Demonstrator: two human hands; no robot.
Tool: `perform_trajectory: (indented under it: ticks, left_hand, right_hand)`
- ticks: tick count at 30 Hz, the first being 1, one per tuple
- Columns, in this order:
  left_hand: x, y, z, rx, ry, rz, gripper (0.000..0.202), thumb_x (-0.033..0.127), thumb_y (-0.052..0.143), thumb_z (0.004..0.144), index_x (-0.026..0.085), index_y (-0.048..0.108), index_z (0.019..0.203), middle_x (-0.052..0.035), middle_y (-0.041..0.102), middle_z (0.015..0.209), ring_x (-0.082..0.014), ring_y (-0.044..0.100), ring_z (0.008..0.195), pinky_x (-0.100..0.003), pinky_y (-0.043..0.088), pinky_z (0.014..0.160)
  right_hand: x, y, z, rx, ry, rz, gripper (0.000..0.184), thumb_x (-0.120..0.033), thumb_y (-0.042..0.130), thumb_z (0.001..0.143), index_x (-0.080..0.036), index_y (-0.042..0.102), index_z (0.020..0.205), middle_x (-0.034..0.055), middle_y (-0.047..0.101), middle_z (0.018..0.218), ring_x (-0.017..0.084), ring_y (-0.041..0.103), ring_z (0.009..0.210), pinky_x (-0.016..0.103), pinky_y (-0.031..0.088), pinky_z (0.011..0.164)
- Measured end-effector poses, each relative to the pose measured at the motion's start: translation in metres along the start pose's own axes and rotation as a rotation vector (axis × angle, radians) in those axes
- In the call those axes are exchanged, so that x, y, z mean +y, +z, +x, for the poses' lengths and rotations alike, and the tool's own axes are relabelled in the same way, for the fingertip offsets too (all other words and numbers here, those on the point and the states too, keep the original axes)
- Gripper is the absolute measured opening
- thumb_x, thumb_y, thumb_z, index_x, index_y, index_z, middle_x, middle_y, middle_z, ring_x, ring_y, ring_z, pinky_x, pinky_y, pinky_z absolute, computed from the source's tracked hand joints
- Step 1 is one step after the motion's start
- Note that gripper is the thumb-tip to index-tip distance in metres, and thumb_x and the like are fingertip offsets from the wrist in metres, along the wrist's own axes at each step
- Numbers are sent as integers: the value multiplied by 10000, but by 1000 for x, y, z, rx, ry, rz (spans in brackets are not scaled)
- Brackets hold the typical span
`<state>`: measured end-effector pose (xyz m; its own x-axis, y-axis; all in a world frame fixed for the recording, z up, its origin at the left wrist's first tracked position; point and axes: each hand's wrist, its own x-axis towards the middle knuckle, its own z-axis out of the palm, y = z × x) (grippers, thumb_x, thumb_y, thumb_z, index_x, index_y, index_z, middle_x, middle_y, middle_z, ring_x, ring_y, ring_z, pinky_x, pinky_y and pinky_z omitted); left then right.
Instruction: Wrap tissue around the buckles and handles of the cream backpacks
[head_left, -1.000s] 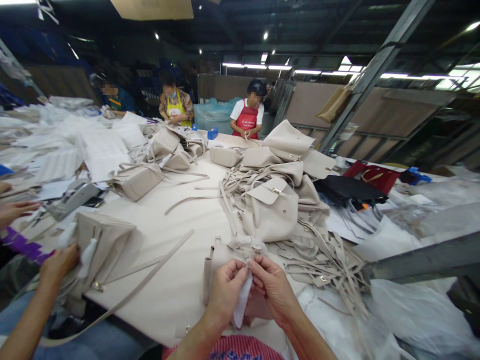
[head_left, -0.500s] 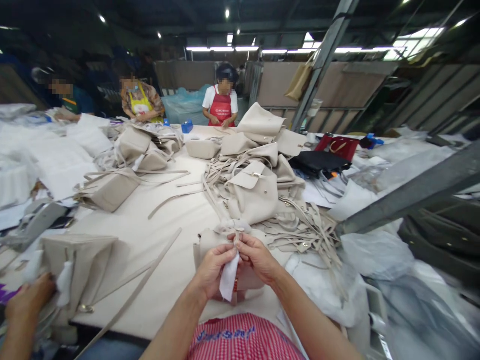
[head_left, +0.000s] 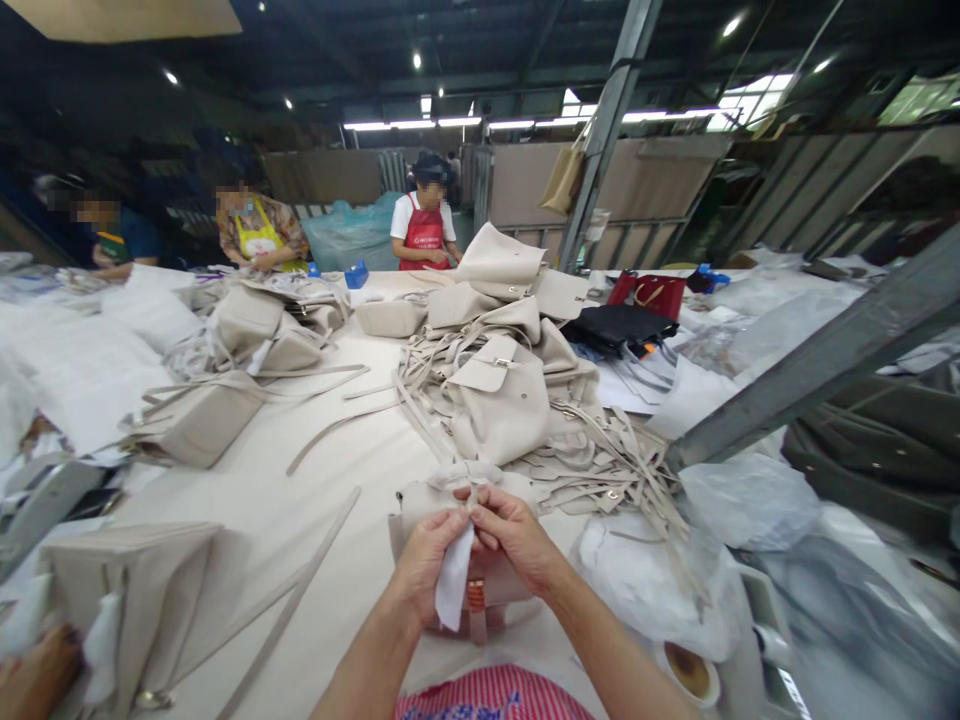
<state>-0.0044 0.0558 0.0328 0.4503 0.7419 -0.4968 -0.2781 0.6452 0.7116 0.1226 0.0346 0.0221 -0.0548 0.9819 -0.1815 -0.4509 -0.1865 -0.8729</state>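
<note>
Directly before me lies a beige handbag (head_left: 412, 505), with a white-wrapped handle (head_left: 480, 472) at its far side. My left hand (head_left: 426, 565) is closed, thumb and fingers pinching a white strip of thin wrapping (head_left: 454, 580) that hangs down over the bag. Against it, my right hand (head_left: 521, 535) is closed too, its fingertips pinching a narrow beige strap (head_left: 472, 497) where the wrapping begins. Fingers partly hide the exact grip. Below the hands, an orange-wrapped buckle (head_left: 475, 595) shows on the bag's front.
A heap of beige bags (head_left: 502, 400) lies ahead, with loose straps (head_left: 600, 470) to its right. At left, another person's hand (head_left: 45, 670) touches a beige bag (head_left: 135, 590). A metal beam (head_left: 787, 370) slants across the right side. A tape roll (head_left: 690, 672) sits near my right forearm.
The view has shifted, so my hands and the bag appear slightly lower. Both hands keep their pinch, and more of the orange-wrapped buckle shows. The neighbouring person's hand has moved lower left.
</note>
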Motion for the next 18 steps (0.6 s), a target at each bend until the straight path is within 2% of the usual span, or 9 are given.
perform_trajectory:
  ticks: [3,6,10,12,15,16,18]
  left_hand:
    - [0,-2,5,101,60,62,418,472,831,524,124,618,613,-13,622,495,-89,494,420,-203,354,453]
    - [0,-1,8,121,89,106,415,490,808,526,143,594,601,13,594,475,-87,472,412,-202,360,445]
    - [0,4,6,149,226,203,330,436,755,591,148,592,586,29,581,502,-102,508,478,-204,418,493]
    - [0,5,7,195,245,242,288,407,736,606,155,598,617,35,591,522,-111,531,501,-204,441,506]
    - [3,4,12,236,190,263,264,403,703,620,166,590,647,40,595,521,-118,540,475,-210,452,472]
    - [4,4,14,245,179,271,263,402,700,617,166,587,647,37,600,520,-120,545,471,-209,454,463]
    - [5,3,16,261,180,282,268,397,710,600,164,585,648,28,616,525,-121,556,472,-206,463,460]
  right_hand:
    - [0,2,3,65,-53,-78,321,-470,712,718,-161,662,793,-99,418,469,48,280,419,208,186,452]
    - [-1,7,5,106,-69,-123,310,-460,690,732,-167,614,664,-102,387,433,51,277,413,214,198,452]
    - [-5,17,2,169,-71,-180,294,-455,661,734,-181,633,631,-82,419,447,72,345,425,221,262,451]
    - [-7,14,-4,214,-90,-222,243,-431,667,726,-190,693,716,-64,481,508,88,407,472,224,317,482]
    - [-7,-11,-31,318,-83,-324,298,-419,618,764,-205,732,938,-56,512,541,97,433,487,229,342,497]
    - [-6,-25,-47,382,-67,-373,325,-427,588,784,-198,731,966,-55,507,526,98,428,476,229,337,489]
    - [-2,-62,-86,593,-37,-485,346,-453,558,794,-181,740,909,-37,533,531,108,443,487,233,340,490]
